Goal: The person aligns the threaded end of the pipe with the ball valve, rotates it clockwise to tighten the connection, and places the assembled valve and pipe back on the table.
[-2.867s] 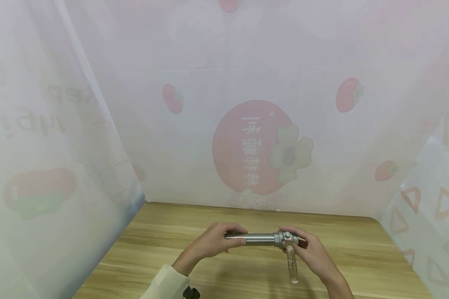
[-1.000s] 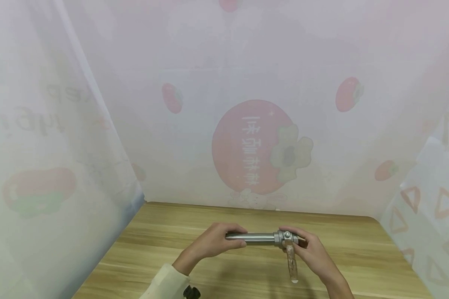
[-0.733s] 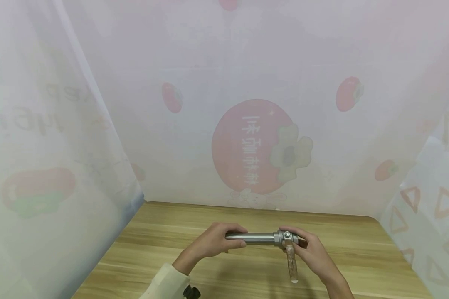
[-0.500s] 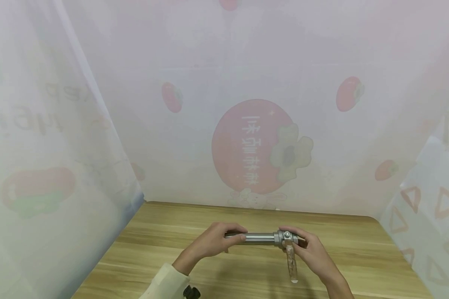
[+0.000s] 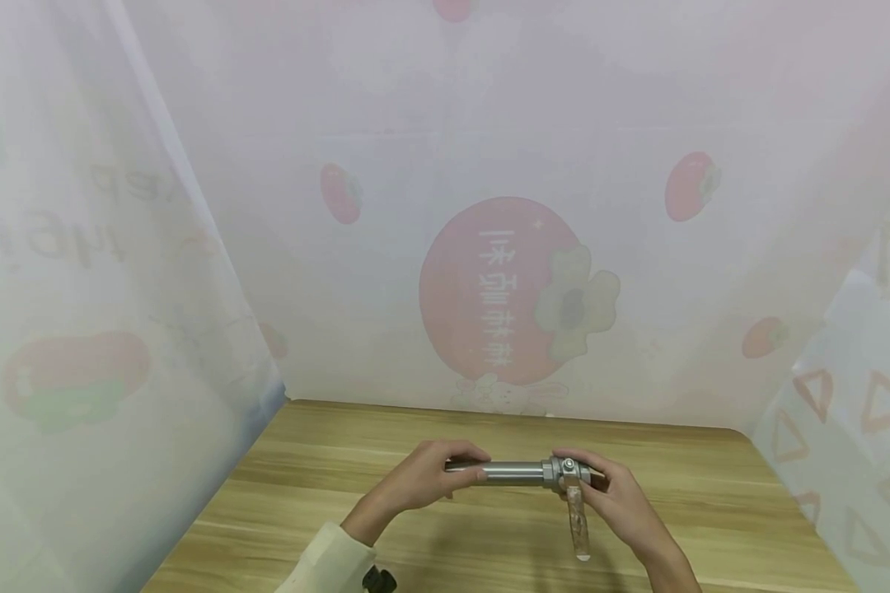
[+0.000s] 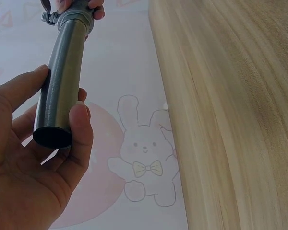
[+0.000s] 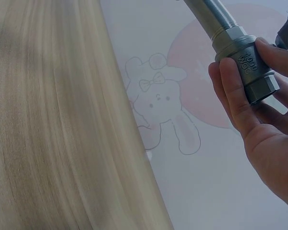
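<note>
A steel pipe [image 5: 515, 472] lies level between my hands, its right end joined to a ball valve [image 5: 568, 473]. My left hand [image 5: 423, 478] grips the pipe's free end, thumb on one side and fingers on the other; the round end [image 6: 53, 137] faces the left wrist camera. With fingertips and thumb, my right hand [image 5: 623, 498] holds the valve body, which bears raised lettering in the right wrist view. The valve's lever handle [image 5: 578, 523], in a brownish wrap, points toward me. Threads [image 7: 224, 31] show where the pipe meets the valve's hex collar.
Below the hands is a wood-grain table [image 5: 326, 436]. Pale printed curtains [image 5: 371, 313] stand behind it and on both sides. A cream sleeve [image 5: 330, 560] covers the left forearm, with a small black object [image 5: 379, 580] beside it.
My left thumb shifts slightly up and down along the pipe's near side while both hands keep their hold. The valve and its lever stay nearly where they were.
</note>
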{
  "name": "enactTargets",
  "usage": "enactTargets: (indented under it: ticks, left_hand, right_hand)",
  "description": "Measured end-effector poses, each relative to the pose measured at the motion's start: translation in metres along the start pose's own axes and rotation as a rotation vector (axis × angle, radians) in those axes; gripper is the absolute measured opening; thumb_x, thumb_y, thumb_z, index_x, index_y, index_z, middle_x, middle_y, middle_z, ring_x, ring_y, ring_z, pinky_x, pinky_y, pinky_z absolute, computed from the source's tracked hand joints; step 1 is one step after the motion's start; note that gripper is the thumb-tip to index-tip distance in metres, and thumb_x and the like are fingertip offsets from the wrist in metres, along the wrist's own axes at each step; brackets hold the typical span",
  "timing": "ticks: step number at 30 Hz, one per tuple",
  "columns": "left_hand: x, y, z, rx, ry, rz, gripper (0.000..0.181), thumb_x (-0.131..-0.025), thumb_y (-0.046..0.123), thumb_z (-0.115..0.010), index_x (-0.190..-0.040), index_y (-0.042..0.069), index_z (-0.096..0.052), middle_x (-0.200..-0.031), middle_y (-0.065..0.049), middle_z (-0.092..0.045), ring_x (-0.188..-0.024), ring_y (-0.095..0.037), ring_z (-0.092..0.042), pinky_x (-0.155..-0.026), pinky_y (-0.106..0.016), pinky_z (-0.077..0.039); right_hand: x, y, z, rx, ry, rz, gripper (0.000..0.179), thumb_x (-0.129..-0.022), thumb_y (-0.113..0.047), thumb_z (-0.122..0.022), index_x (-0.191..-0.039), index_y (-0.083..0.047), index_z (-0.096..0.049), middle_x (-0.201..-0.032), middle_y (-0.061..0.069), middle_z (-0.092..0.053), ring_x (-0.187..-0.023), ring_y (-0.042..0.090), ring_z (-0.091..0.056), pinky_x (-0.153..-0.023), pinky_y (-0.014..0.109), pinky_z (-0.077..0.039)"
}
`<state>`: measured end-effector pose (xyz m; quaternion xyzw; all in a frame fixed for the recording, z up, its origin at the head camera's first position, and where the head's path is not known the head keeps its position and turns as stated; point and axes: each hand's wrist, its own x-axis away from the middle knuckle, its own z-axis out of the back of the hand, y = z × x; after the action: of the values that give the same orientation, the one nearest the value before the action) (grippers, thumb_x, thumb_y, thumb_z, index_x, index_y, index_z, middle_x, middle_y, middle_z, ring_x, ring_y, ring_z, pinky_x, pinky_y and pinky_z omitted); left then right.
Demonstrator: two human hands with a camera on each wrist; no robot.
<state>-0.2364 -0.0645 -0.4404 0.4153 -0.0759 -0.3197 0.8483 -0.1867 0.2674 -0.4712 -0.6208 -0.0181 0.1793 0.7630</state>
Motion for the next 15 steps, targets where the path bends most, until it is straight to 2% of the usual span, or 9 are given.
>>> enactTargets:
  ticks: [6,15]
  left_hand:
    - [0.0004,0.0004,0.0004,0.008,-0.003,-0.008,0.030,-0.106,0.039,-0.074,-0.131,0.023,-0.077,-0.116,0.002,-0.080,-0.083,-0.007,-0.070,-0.063,-0.029,-0.063]
    - [-0.0007,-0.0012,-0.0006,0.015,0.004,-0.013,0.029,-0.103,0.036,-0.078,-0.129,0.023,-0.078,-0.117,0.002,-0.079,-0.086,-0.006,-0.070,-0.067,-0.026,-0.061]
  right_hand:
    - [-0.0005,0.0002,-0.0002,-0.004,-0.001,-0.003,0.050,-0.110,-0.017,-0.068,-0.154,0.002,-0.057,-0.145,0.037,-0.055,-0.114,0.021,-0.075,-0.094,0.031,-0.065]
    - [0.0000,0.0018,-0.0004,-0.008,-0.004,-0.003,0.050,-0.110,-0.017,-0.067,-0.155,0.003,-0.056,-0.146,0.037,-0.054,-0.114,0.020,-0.075,-0.095,0.033,-0.065]
